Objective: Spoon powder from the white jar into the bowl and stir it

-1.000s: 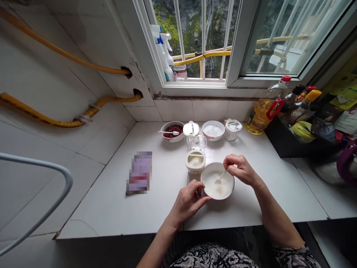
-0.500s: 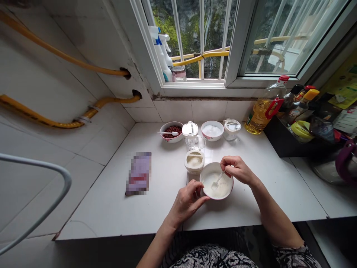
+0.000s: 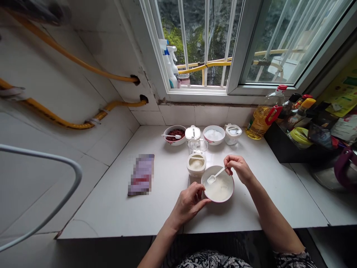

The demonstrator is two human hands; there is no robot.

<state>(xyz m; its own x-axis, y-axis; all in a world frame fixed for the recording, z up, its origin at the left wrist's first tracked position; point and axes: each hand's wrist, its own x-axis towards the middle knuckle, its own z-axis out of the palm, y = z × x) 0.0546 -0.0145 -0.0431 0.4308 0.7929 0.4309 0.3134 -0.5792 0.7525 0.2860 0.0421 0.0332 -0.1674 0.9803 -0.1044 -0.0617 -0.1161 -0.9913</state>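
Note:
A white bowl [image 3: 232, 190] with a thin reddish rim stands near the counter's front, with white grains in it. My left hand [image 3: 190, 203] grips its left rim between thumb and fingers. A small white spoon [image 3: 216, 175] is pinched by the handle in my right hand [image 3: 236, 167], its scoop over the far left part of the bowl. Just behind and left of the bowl is an open seasoning jar [image 3: 196, 172] holding pale grains, its clear lid [image 3: 198, 144] tipped back.
Along the wall stand a bowl of dark red pieces [image 3: 174, 141] with a spoon, a white-lidded jar [image 3: 192, 132], a bowl of white grains [image 3: 214, 141] and another jar [image 3: 233, 137]. An oil bottle [image 3: 258, 121] is at back right. A blurred purple packet [image 3: 142, 175] lies left.
The spoon has risen from the grains and moved left, its handle now lying flatter. The left hand keeps its hold on the bowl. The view has shifted slightly.

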